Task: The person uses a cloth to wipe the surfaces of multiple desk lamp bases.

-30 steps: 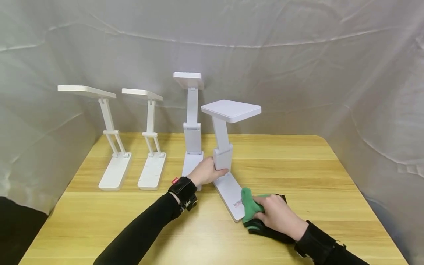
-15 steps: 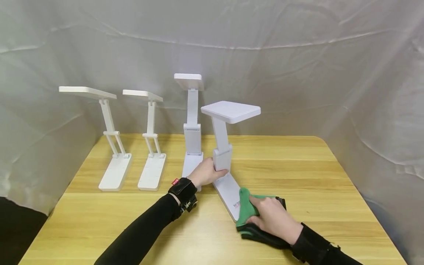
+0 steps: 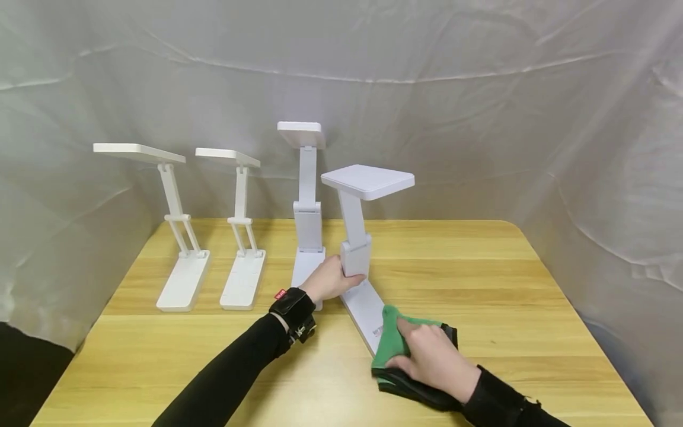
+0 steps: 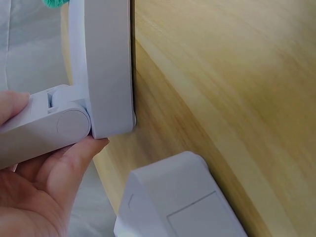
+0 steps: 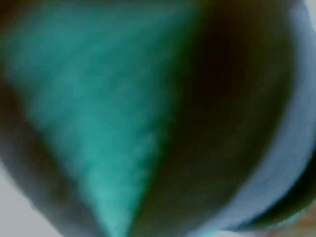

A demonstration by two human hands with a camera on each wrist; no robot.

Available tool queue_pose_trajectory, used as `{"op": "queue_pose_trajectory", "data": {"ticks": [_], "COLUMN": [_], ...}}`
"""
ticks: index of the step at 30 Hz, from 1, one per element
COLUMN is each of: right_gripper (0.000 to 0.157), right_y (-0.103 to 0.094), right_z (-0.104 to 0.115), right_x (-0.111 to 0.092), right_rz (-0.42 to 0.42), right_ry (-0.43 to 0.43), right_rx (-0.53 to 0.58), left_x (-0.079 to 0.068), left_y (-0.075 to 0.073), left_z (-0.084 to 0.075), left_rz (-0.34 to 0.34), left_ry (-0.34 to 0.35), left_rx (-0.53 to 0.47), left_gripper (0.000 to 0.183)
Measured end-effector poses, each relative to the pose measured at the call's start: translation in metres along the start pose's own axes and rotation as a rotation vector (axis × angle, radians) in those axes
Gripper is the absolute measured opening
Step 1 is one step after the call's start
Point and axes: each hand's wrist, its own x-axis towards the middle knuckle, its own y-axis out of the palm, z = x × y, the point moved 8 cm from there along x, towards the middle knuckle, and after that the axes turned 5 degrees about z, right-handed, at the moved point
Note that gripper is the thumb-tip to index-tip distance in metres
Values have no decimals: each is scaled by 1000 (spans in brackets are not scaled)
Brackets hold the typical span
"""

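A white folding desk lamp (image 3: 368,178) stands unfolded near the middle of the table, its base angled toward the front right. My left hand (image 3: 326,280) grips the lower arm just above the base; in the left wrist view the thumb (image 4: 12,104) and fingers lie on opposite sides of that arm, by the hinge. With my right hand (image 3: 434,359) I hold a green cloth with black edging (image 3: 393,341) against the base's front end, where it hides the corner and part of the printed lettering. Blurred cloth (image 5: 98,113) fills most of the right wrist view.
Three more white desk lamps stand unfolded to the left: one at far left (image 3: 184,281), another beside it (image 3: 242,281), and a third (image 3: 308,225) right behind my left hand. The wooden table (image 3: 507,279) is backed by a pale fabric curtain (image 3: 459,130).
My right hand has slid the cloth left and slightly toward the front, so it covers more of the base's end. My left hand keeps its grip on the lamp.
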Motion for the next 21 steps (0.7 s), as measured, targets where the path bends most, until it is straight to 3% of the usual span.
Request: {"op": "queue_pose_trajectory", "data": {"ticks": [3, 9, 13, 18, 21], "right_gripper": [61, 27, 22, 64, 71], "right_y": [2, -4, -5, 7, 10], "right_z": [6, 1, -2, 3, 4], "right_x": [2, 4, 3, 0, 1], "right_rz": [3, 38, 38, 88, 138], "right_ry": [0, -25, -55, -149, -207], "right_rx": [-45, -43, -15, -86, -116], "left_x": [0, 0, 1, 1, 2], "left_y": [1, 0, -2, 0, 1], "left_z": [0, 1, 1, 1, 0], "left_rz": [0, -9, -14, -1, -1], "left_ry": [6, 4, 12, 11, 23], "left_rx": [1, 8, 2, 6, 10], "left_gripper": [44, 44, 43, 44, 43]}}
